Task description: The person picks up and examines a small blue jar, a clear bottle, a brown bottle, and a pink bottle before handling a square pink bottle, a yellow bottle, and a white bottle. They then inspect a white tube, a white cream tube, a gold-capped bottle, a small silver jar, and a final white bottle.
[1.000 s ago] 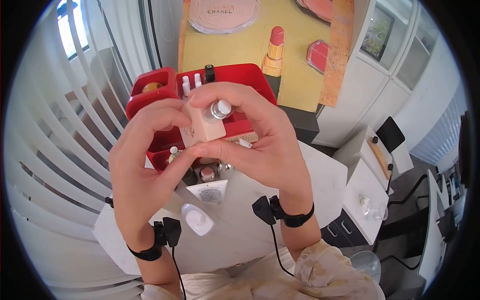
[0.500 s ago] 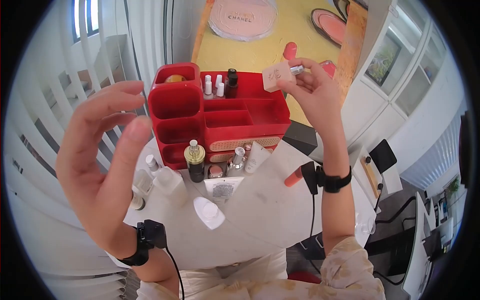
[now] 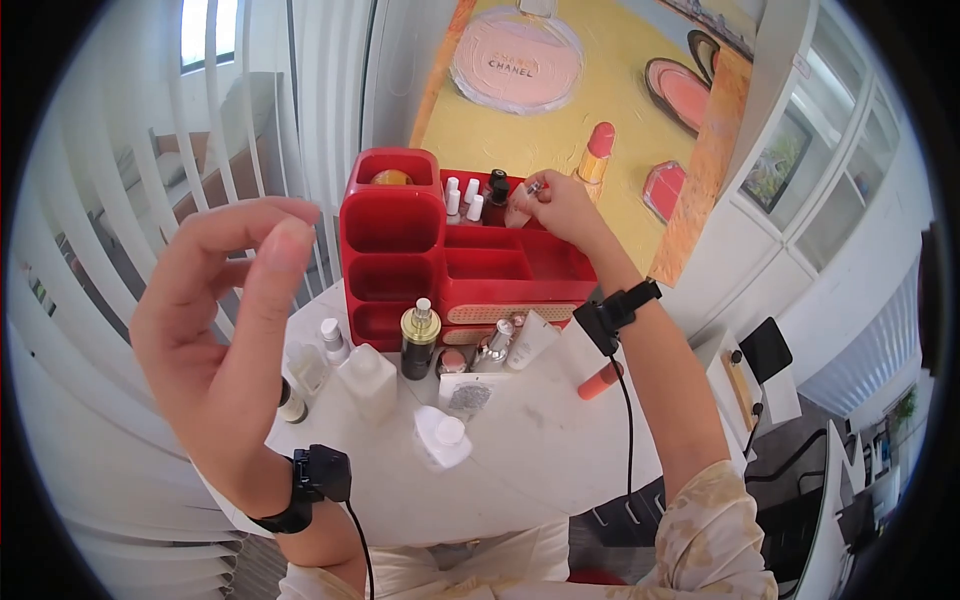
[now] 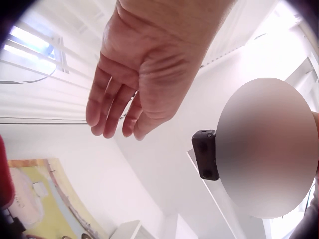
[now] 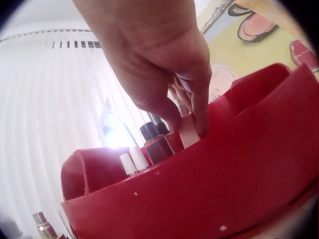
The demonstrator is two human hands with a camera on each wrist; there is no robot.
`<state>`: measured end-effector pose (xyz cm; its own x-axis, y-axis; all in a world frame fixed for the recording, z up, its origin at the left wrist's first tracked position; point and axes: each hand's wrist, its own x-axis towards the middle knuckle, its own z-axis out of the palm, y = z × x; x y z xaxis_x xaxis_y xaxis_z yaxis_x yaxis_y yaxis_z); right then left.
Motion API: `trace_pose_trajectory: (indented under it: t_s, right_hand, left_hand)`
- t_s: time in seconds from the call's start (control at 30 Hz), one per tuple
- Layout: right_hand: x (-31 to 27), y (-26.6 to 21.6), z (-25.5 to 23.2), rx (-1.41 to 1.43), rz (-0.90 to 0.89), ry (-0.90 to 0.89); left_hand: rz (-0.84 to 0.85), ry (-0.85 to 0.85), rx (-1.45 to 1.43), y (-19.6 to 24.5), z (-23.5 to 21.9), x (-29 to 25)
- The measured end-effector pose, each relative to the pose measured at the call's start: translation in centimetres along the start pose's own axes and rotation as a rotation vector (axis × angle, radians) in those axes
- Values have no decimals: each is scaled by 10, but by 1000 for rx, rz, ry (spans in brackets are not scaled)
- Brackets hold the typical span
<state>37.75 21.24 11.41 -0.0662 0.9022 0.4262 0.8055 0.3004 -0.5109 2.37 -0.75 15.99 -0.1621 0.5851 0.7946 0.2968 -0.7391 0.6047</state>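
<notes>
The right hand (image 3: pixel 568 212) pinches a pale pink bottle (image 3: pixel 517 208) with a silver cap, low in the back compartment of the red organizer (image 3: pixel 520 290). In the right wrist view, thumb and fingers of the right hand (image 5: pixel 159 64) grip the bottle (image 5: pixel 189 131) beside dark-capped bottles (image 5: pixel 158 148); its base is hidden by the red wall. Left of the organizer, the left hand (image 3: pixel 215 350) is raised in the air, fingers loosely bent, holding nothing. The left wrist view shows that hand (image 4: pixel 144 74) with its fingers hanging loose.
White-capped small bottles (image 3: pixel 464 200) stand in the organizer's back row. Before it on the white table (image 3: pixel 400 490) are a gold-collared dark bottle (image 3: pixel 420 340), a frosted bottle (image 3: pixel 368 382), a white bottle (image 3: pixel 440 440), tubes and a coral tube (image 3: pixel 600 381). A painting (image 3: pixel 620 100) stands behind.
The hands have parted; the left hand moved left, off the bottle. The right hand carried the bottle right, then lowered it into the organizer's back compartment. The head view has shifted.
</notes>
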Motion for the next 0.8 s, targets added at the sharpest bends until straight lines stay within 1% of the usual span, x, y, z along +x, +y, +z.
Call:
trace_pose_trajectory:
  t_s: [0.07, 0.17, 0.27, 0.37, 0.47, 0.57, 0.67, 0.77, 0.8]
  right_hand:
    - [1, 1, 6, 26, 63, -23]
    - [12, 21, 20, 160, 81, -58]
    - [15, 19, 24, 207, 90, -44]
    - [16, 18, 26, 207, 112, -35]
    - [12, 5, 20, 203, 176, -78]
    - [12, 26, 21, 159, 125, 4]
    - [-20, 5, -7, 291, 92, 17]
    - [-60, -5, -38, 157, -33, 157]
    - [-76, -8, -48, 142, -40, 183]
  left_hand:
    - [-20, 15, 30, 1, 2, 1]
    - [-28, 31, 61, 0, 3, 2]
    - [-69, 90, 22, 0, 5, 2]
    - [-95, 128, -23, 1, 6, 2]
    - [-93, 149, -40, 3, 6, 2]
    - [-86, 163, -45, 3, 5, 2]
    - [-75, 155, -34, 2, 1, 1]
    - [-61, 146, -25, 2, -2, 1]
    - [-58, 139, -26, 2, -2, 1]
